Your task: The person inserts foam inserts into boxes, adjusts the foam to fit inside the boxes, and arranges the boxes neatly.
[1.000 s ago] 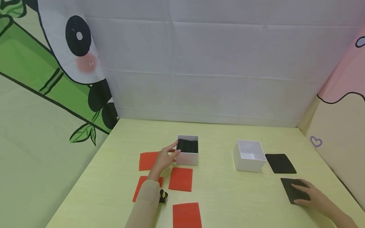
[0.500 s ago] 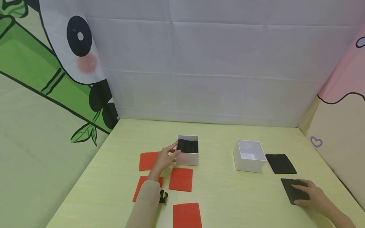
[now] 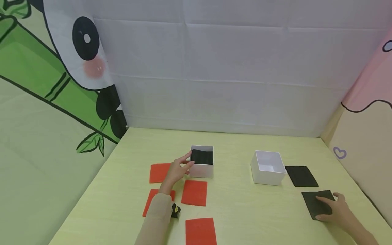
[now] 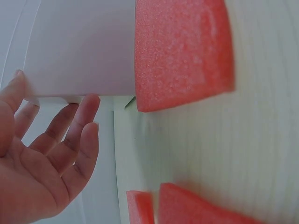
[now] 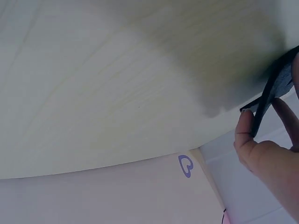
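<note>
My left hand (image 3: 177, 171) holds the left side of a white box (image 3: 201, 171), its fingertips at the rim and edge. Dark folded-looking material (image 3: 201, 157) fills the box near its top. In the left wrist view, the thumb and fingers of my left hand (image 4: 51, 149) touch the box wall (image 4: 84, 51). At the right, my right hand (image 3: 335, 209) pinches a black foam-like sheet (image 3: 316, 201). In the right wrist view this sheet (image 5: 271, 91) bends between the thumb and fingers of my right hand (image 5: 268, 149). A second black sheet (image 3: 301, 176) lies flat behind it.
Another white box (image 3: 267, 175) stands open-topped at the middle right, with nothing seen inside. Several red foam-like squares (image 3: 194, 193) lie about my left forearm. A small black and yellow object (image 3: 175, 211) shows beside my left sleeve. A white cloth wall (image 3: 229, 85) rises behind the table.
The fingers of my right hand have drawn back across the black sheet towards its right edge, uncovering its far right corner. My left hand and the boxes stay as they were.
</note>
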Available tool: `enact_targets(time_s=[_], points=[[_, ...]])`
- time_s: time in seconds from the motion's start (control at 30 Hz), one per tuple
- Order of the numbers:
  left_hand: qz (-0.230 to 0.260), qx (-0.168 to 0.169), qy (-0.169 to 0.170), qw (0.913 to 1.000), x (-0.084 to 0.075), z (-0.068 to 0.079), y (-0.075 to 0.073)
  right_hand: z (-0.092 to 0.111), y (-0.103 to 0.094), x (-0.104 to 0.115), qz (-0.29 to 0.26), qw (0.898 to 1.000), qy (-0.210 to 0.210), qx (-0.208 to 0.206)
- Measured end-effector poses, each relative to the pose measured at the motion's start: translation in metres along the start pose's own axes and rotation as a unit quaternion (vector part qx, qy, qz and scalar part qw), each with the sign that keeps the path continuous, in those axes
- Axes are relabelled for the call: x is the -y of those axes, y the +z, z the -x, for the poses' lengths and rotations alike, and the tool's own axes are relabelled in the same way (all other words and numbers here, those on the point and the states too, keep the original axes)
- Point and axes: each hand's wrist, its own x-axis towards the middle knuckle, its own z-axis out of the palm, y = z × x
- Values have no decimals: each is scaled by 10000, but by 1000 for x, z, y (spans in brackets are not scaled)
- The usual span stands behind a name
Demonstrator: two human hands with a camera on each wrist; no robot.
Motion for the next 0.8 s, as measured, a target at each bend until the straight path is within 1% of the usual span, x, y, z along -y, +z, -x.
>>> enact_targets(time_s=[0.2, 0.3, 0.43, 0.53, 0.63, 0.67, 0.8], points=[[-30, -8, -6, 10000, -1, 0, -1, -2, -1, 0, -69, 9988, 431, 232], [-54, -12, -11, 10000, -2, 1, 0, -2, -3, -1, -115, 9982, 529, 246], [-41, -24, 33, 10000, -2, 1, 0, 0, -6, -2, -141, 9989, 455, 10], [-16, -19, 36, 10000, -2, 0, 0, 1, -8, -2, -121, 9988, 402, -260], [-16, -15, 12, 10000, -2, 0, 0, 3, -11, -1, -161, 9981, 381, -446], [-3, -11, -3, 10000, -2, 0, -1, 4, -11, 1, -160, 9976, 370, -570], [67, 7, 11, 10000, -2, 1, -1, 10, -12, 4, -557, 9945, 343, -822]])
